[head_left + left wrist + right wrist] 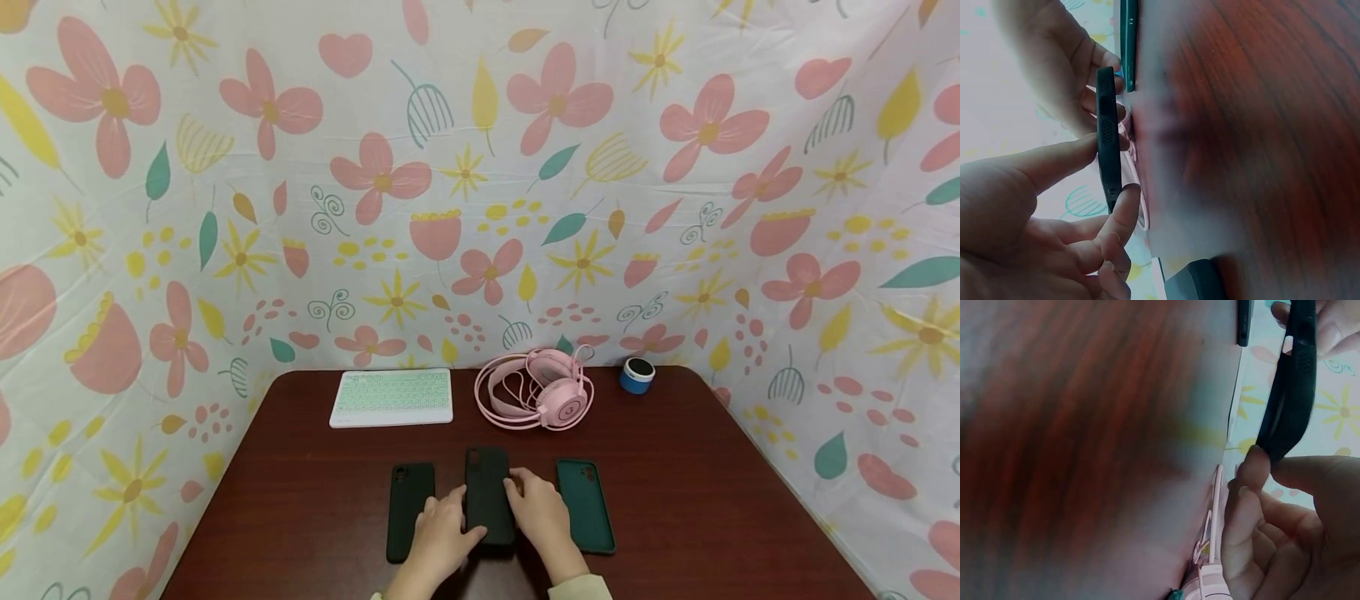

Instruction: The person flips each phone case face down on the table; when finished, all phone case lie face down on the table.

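A black phone case (489, 493), its camera cutout at the top left, is held between both hands in the middle of the head view. My left hand (441, 535) grips its left edge, thumb on the near face and fingertips behind in the left wrist view. On the right edge, my right hand (542, 510) pinches it between thumb and fingers. Both wrist views show the case (1294, 381) edge-on and raised off the tabletop. Left of it lies another black phone case (411, 510), partly behind the left hand. A dark green phone case (587, 508) lies to the right of the right hand.
A white keyboard (392, 398) with pale green keys sits at the back left of the dark wooden table (300, 500). Pink headphones (561, 403) with a coiled cable lie at the back middle. Beside them stands a small blue speaker (637, 379). A floral curtain (480, 183) surrounds the table.
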